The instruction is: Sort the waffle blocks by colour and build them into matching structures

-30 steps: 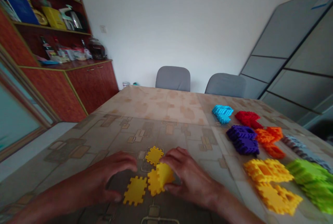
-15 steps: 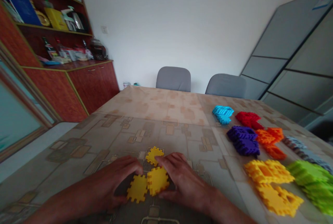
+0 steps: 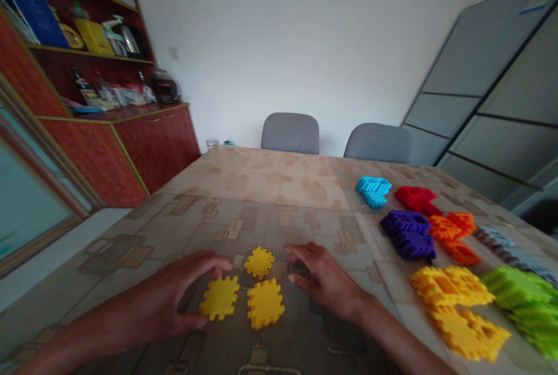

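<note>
Three small heaps or pieces of yellow interlocking tile lie close to me. My left hand [image 3: 192,288] curls round the left yellow tile [image 3: 219,298], its thumb at the lower edge and its fingers at the upper one. The nearer yellow tiles [image 3: 265,303] look like a short stack and lie between my hands. A little farther off is another yellow tile [image 3: 259,263], touched by neither hand. To the right, my right hand [image 3: 316,276] is apart from the tiles, with thumb and fingers spread and nothing between them.
On the right of the patterned table [image 3: 279,229] stand heaps of toothed tiles: light blue [image 3: 374,190], red [image 3: 417,199], purple [image 3: 408,235], orange [image 3: 452,235], grey [image 3: 517,253], amber [image 3: 457,308] and green [image 3: 525,305]. Two grey chairs [image 3: 290,132] stand at the far edge.
The left yellow tile has shifted left and away from me with my left hand, leaving a gap beside the stack. My right hand has let go of the stack and moved right.
</note>
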`<state>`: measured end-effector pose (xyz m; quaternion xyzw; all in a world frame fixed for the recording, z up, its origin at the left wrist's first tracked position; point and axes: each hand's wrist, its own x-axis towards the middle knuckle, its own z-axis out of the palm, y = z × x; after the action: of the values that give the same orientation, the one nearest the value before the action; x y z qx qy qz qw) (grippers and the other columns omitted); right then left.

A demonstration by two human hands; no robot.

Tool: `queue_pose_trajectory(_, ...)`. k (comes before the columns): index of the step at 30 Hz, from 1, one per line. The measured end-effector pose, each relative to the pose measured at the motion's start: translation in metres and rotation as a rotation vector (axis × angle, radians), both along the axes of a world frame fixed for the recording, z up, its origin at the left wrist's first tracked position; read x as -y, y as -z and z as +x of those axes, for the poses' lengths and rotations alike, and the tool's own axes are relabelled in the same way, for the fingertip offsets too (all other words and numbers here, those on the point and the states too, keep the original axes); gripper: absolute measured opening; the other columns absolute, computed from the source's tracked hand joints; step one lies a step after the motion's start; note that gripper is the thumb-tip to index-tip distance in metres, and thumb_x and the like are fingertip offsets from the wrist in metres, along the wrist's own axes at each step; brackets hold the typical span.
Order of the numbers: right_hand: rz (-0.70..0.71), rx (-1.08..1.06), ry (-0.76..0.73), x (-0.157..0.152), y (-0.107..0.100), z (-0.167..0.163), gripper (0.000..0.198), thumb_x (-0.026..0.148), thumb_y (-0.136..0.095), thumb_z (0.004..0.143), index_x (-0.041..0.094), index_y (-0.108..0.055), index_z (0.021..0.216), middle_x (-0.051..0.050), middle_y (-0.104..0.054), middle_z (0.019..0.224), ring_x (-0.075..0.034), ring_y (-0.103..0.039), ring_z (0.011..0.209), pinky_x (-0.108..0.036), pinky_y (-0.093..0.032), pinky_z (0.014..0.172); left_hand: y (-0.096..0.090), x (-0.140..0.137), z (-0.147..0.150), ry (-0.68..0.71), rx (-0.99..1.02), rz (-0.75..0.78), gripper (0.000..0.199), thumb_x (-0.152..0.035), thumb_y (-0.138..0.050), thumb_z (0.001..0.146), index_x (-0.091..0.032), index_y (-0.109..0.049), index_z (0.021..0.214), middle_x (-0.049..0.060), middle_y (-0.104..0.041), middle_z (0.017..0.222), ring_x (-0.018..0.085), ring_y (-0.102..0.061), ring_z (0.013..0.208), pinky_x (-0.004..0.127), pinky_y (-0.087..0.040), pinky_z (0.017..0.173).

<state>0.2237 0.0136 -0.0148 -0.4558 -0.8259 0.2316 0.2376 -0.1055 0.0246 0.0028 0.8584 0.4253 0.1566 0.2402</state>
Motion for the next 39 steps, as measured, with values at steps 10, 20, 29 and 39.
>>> queue_pose_trajectory(10, 0.001, 0.103, 0.009, -0.001, -0.005, 0.001, 0.027, 0.015, -0.061, 0.09, 0.02, -0.066, 0.115, -0.006, -0.071, 0.105, -0.022, -0.062, 0.1, -0.035, -0.047, 0.089, 0.0, 0.022, 0.07, -0.002, 0.032, 0.02, 0.045, -0.014, -0.068, 0.071, -0.029, -0.057, 0.111, 0.001, -0.063, 0.125, 0.026, -0.058, 0.117, 0.037, -0.045, 0.101)
queue_pose_trajectory(20, -0.015, 0.071, -0.044, -0.009, -0.004, 0.002, 0.039, 0.001, -0.059, 0.084, 0.02, -0.066, 0.117, -0.008, -0.068, 0.117, -0.022, -0.061, 0.112, -0.035, -0.047, 0.1, 0.022, 0.031, 0.08, -0.037, -0.071, -0.015, 0.072, -0.014, -0.075, 0.065, -0.029, -0.053, 0.132, 0.007, -0.058, 0.138, 0.034, -0.05, 0.129, 0.048, -0.039, 0.111)
queue_pose_trajectory(29, 0.085, 0.115, -0.32, -0.033, -0.01, -0.013, 0.058, 0.003, -0.061, 0.078, 0.017, -0.056, 0.134, -0.011, -0.059, 0.14, -0.022, -0.05, 0.132, -0.039, -0.035, 0.113, 0.033, 0.031, 0.078, 0.023, -0.046, 0.005, 0.057, -0.021, -0.072, 0.077, -0.03, -0.053, 0.13, 0.006, -0.061, 0.134, 0.033, -0.055, 0.123, 0.048, -0.044, 0.105)
queue_pose_trajectory(39, 0.109, 0.177, -0.371, -0.04, -0.009, -0.028, 0.05, 0.019, -0.07, 0.078, 0.017, -0.059, 0.127, -0.01, -0.066, 0.122, -0.023, -0.057, 0.116, -0.037, -0.04, 0.104, 0.055, 0.033, 0.064, 0.048, 0.025, 0.089, 0.068, -0.027, -0.073, 0.081, -0.038, -0.041, 0.14, 0.004, -0.058, 0.137, 0.031, -0.057, 0.122, 0.043, -0.046, 0.105)
